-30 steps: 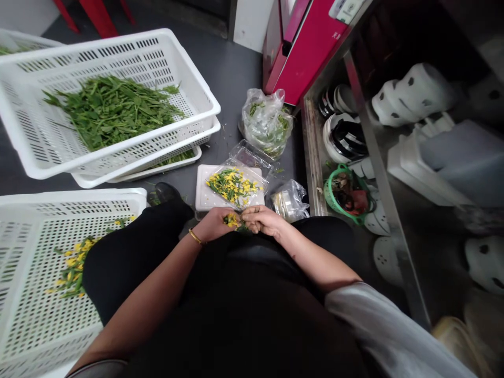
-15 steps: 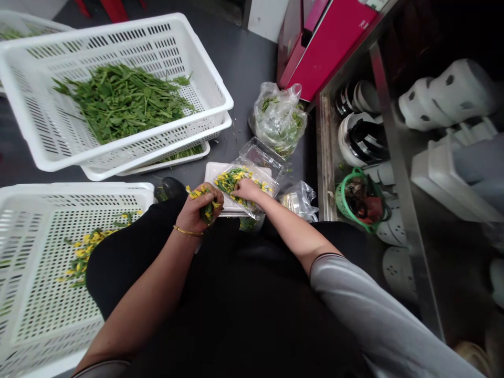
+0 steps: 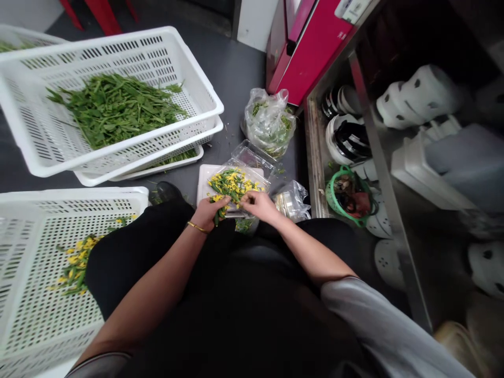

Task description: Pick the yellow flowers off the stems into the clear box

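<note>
- Left hand [image 3: 208, 212]: thumb and fingers are clamped on a small bunch of yellow-flowered green stems [image 3: 221, 214] at the near edge of the clear plastic clamshell container [image 3: 255, 160].
- Right hand [image 3: 260, 206]: thumb and fingertips are drawn together at the container's near right side, apart from the left hand. Whether a stem is pinched between them cannot be told.
- Work location: the heap of flowering stems [image 3: 233, 181] lies in the container, just beyond the fingertips. The container rests on a white tray [image 3: 203, 184], in front of the seated person. More flowering stems [image 3: 79, 262] lie in the white perforated crate [image 3: 51, 315] beside the left knee.
- Grip: hold the bunch by the green stalks, firmly enough to prevent slipping. The blossoms appear delicate and would probably bruise or drop under pressure.
- Alignment: turn the flower heads the same way before the hands meet, so that stalk ends are easy to find.
- Right-hand action: use the fingertips only, on one or two stems at a time. Raking through the heap would likely tangle it.
- Position: work directly above the container so that loose petals fall inside it.
- Caution: do not lean the wrists on the container rim. The thin plastic could flex or tip on the tray.
</note>
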The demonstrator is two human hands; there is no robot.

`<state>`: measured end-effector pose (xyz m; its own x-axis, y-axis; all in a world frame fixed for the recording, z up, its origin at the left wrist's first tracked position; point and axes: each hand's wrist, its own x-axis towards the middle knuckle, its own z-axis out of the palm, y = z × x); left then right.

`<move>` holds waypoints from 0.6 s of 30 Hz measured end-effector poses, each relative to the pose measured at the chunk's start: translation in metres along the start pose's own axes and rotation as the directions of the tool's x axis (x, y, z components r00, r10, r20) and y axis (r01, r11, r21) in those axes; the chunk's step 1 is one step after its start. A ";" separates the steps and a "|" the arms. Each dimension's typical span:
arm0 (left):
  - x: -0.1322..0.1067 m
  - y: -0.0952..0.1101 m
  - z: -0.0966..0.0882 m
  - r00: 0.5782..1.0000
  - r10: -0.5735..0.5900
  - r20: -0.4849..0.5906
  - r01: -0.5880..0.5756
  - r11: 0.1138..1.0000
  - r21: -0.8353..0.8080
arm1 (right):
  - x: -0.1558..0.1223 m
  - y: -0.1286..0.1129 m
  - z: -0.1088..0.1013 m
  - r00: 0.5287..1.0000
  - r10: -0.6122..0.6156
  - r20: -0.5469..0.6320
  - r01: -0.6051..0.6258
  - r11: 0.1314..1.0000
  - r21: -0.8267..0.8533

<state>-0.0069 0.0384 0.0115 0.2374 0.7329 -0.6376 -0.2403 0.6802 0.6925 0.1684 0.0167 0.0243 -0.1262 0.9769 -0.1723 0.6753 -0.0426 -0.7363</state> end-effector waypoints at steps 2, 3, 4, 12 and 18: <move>-0.001 -0.004 0.000 0.998 -0.001 0.069 -0.001 1.000 0.031 | -0.019 -0.013 0.002 0.995 -0.101 0.009 0.101 0.991 -0.085; -0.003 -0.005 0.000 0.993 -0.006 0.120 0.001 0.999 0.046 | -0.025 -0.017 0.003 0.992 -0.123 0.027 0.125 0.989 -0.082; -0.005 -0.004 -0.001 0.985 -0.012 0.172 0.000 0.998 0.067 | -0.029 -0.018 0.003 0.992 -0.114 0.053 0.115 0.993 -0.032; -0.020 0.002 -0.002 0.943 -0.060 0.326 -0.046 0.950 0.308 | -0.023 -0.015 -0.002 0.998 -0.003 0.064 -0.010 0.979 0.203; -0.036 0.007 0.007 0.932 -0.115 0.343 0.138 0.989 -0.044 | -0.028 -0.036 0.000 0.953 -0.277 -0.119 0.219 0.908 -0.358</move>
<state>-0.0107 0.0168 0.0412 0.5717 0.6011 -0.5584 -0.2464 0.7750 0.5820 0.1477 -0.0086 0.0557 -0.2210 0.9681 0.1179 0.8452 0.2504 -0.4722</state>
